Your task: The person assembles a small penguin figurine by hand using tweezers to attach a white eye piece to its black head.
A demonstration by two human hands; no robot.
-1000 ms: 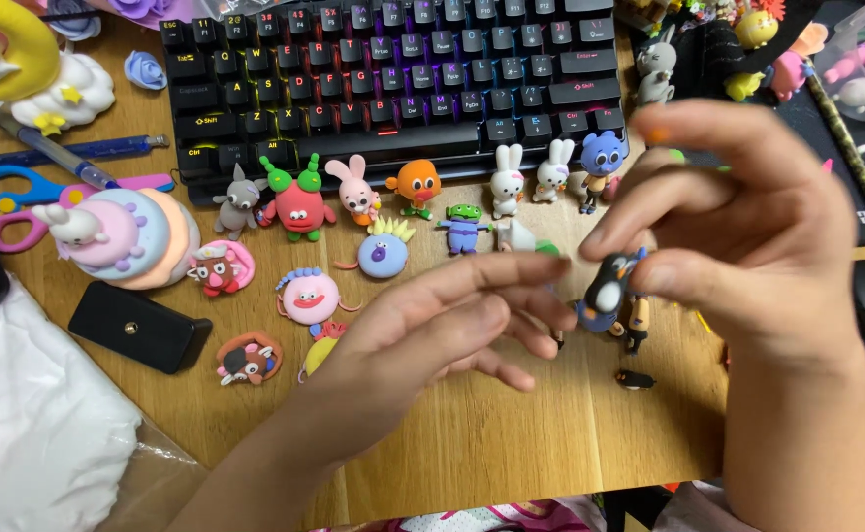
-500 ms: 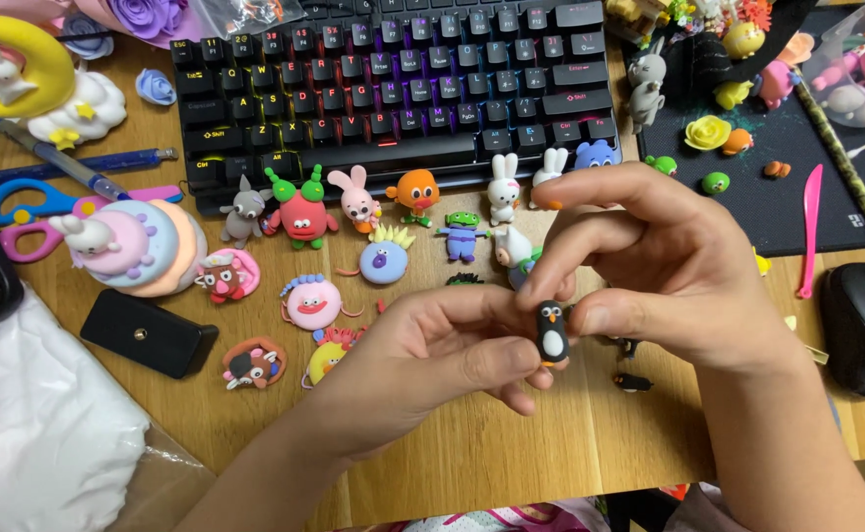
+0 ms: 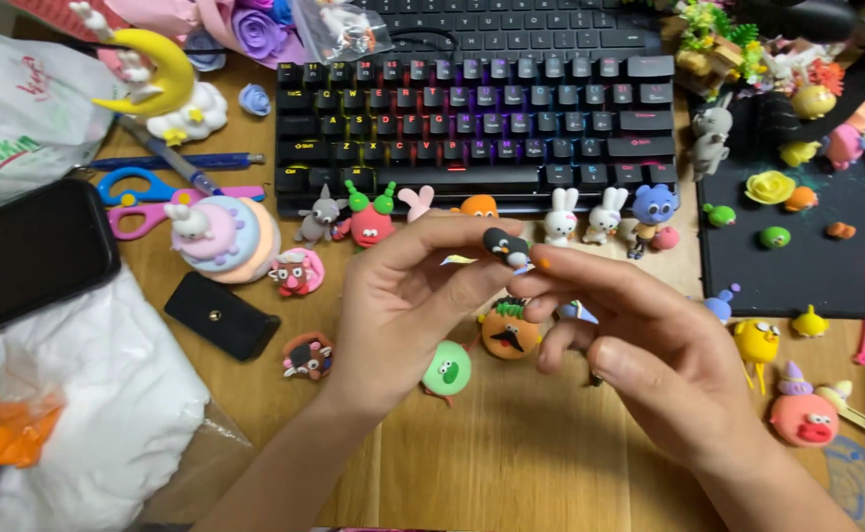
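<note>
A small black and white clay penguin (image 3: 506, 246) is pinched between the thumb and forefinger of my left hand (image 3: 403, 305), above a wooden desk (image 3: 511, 463). My right hand (image 3: 649, 345) is beside it, its forefinger tip touching the penguin's side; the other fingers curl with nothing in them. Below the hands lie a round orange clay face with a moustache (image 3: 509, 332) and a green clay ball figure (image 3: 448, 368).
A black keyboard (image 3: 472, 128) lies at the back, with a row of small clay animals (image 3: 580, 215) along its front edge. At left are scissors (image 3: 142, 187), a phone (image 3: 29, 251), a black block (image 3: 222, 314) and white plastic bags (image 3: 78, 414). A black mat (image 3: 797, 256) with clay pieces is right.
The penguin has passed from my right hand's pinch to my left hand's fingertips and risen toward the keyboard. The camera view has shifted, showing more of the desk's right and lower parts.
</note>
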